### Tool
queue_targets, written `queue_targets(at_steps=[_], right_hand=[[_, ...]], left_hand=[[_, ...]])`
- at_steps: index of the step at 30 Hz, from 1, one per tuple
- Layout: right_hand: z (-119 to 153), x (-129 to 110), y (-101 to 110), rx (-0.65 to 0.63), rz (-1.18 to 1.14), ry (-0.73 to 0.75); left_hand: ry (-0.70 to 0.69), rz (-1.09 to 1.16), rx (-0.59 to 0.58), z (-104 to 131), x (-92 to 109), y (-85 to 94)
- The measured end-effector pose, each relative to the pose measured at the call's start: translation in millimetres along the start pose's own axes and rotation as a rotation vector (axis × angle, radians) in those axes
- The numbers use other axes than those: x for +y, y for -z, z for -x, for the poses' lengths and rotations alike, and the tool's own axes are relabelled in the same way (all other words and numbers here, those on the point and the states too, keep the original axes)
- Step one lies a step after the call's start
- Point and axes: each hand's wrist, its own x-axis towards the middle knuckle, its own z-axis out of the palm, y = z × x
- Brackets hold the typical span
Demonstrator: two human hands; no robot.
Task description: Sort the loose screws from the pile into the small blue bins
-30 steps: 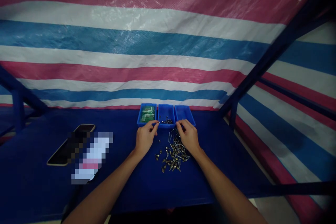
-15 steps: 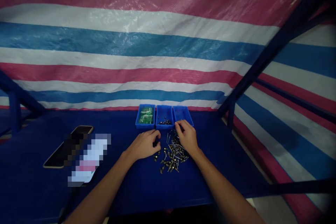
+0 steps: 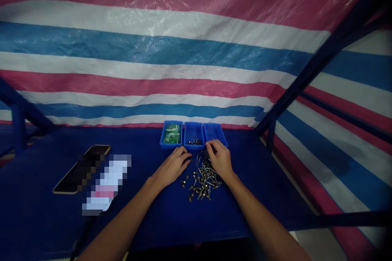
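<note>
My left hand (image 3: pixel 174 167) is just in front of the blue trays, thumb and fingers drawn together at a small dark piece I cannot make out. My right hand (image 3: pixel 221 158) is closed in a pinch by the front edge of the right blue tray (image 3: pixel 214 131); what it holds, if anything, is hidden. Between and below the hands lies a pile of small metal pieces (image 3: pixel 203 181) with thin silver shanks and brass-coloured heads. Several small dark parts lie in the middle blue tray (image 3: pixel 193 129). Green pieces, apparently circuit boards, fill the left blue tray (image 3: pixel 171 146).
A dark phone (image 3: pixel 69 177) lies on the blue table (image 3: pixel 159 228) at the left. Beside it is a pale, blurred-out object (image 3: pixel 107 183) with a dark cable. Blue frame bars (image 3: pixel 294 89) slant up at the right, and a striped tarp (image 3: pixel 153 57) hangs behind.
My left hand has moved slightly forward, toward the trays, and its thumb and fingers have come together. My right hand stays pinched by the right tray. The view has shifted slightly.
</note>
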Motion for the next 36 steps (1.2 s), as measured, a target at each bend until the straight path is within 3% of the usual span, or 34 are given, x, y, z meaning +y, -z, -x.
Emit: queue_targets(at_steps=[10,14,18,21,28,36], right_hand=[[0,0,0,0.0,-0.009,0.007],[0,-1,0,0.0,-0.019,0.007],[0,-1,0,-0.002,-0.025,0.007],[0,-1,0,-0.003,-0.023,0.008],[0,-1,1,-0.01,-0.018,0.012],[0,-1,0,-0.006,-0.02,0.013]], left_hand=[[0.093,0.129,0.066,-5,7,-7.5],[0.261,0.506,0.097,-10,4,-13.0],[0.441,0.967,0.029,-13,2,-19.7],[0.526,1.169,0.018,-13,2,-22.5],[0.547,1.292,-0.012,-19,10,-14.3],[0.489,1.339,-0.146,-18,20,-4.1]])
